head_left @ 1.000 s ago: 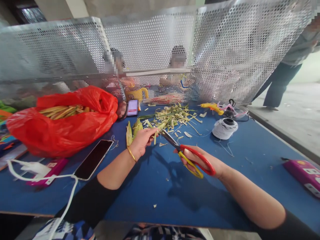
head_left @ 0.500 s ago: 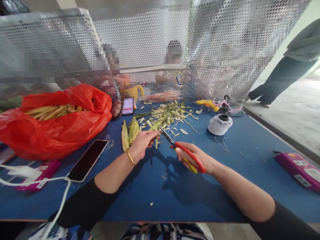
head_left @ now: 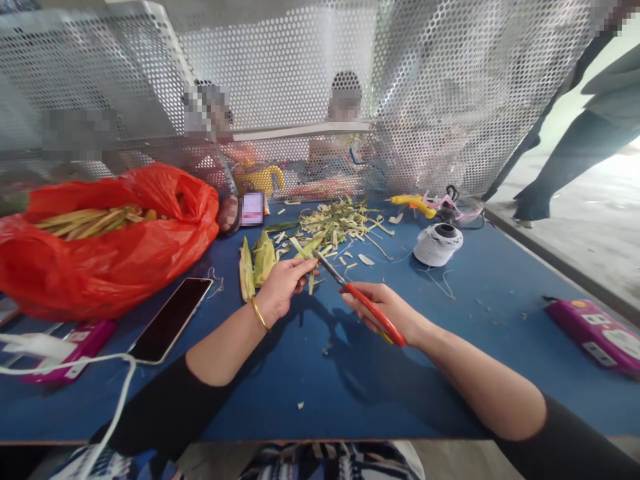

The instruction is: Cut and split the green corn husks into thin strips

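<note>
My left hand [head_left: 284, 288], with a gold bangle at the wrist, pinches a pale green leaf strip [head_left: 301, 249] between thumb and fingers. In my right hand [head_left: 387, 312] is a pair of scissors [head_left: 361, 297] with red and yellow handles. Their blades point up and left and meet the strip just beyond my left fingertips; whether they cut into it I cannot tell. Two wider husk-like leaf pieces [head_left: 265, 259] lie left of my left hand. Behind both hands spreads a pile of leaf trimmings [head_left: 343, 223].
A red plastic bag [head_left: 125, 280] of leaf strips and a dark-screened phone [head_left: 173, 320] are on the left. To the right stand a white thread spool [head_left: 438, 245], a yellow glue gun [head_left: 414, 204] and a purple power strip [head_left: 595, 333]. A perforated metal screen [head_left: 280, 73] borders the blue table [head_left: 310, 373].
The scissors' handles have come closer together and the blades have closed. My left hand keeps its pinch on the strip. At the right, a person's legs have shifted.
</note>
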Available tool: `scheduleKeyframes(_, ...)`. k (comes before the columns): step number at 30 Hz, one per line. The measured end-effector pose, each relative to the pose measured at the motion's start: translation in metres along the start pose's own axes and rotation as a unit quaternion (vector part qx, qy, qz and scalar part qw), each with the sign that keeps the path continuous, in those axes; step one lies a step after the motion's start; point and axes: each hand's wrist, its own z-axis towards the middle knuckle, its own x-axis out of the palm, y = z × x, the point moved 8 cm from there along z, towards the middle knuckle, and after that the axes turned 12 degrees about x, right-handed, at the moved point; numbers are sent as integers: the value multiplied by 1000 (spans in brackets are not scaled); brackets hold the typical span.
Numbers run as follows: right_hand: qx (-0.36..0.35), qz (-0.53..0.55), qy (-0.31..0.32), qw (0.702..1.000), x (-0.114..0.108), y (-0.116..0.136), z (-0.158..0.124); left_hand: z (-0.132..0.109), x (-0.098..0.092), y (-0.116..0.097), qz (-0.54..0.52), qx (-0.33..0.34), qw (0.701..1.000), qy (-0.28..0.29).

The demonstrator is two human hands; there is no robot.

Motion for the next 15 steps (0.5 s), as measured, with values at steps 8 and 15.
scheduleKeyframes(8,-23,-18,-23,999,0,-4,0,1,2,-2,-20,10,1000,9)
scheduleKeyframes(15,-74,32,-86,993,-22,7,-5,4,3,-13,-44,36,997,53)
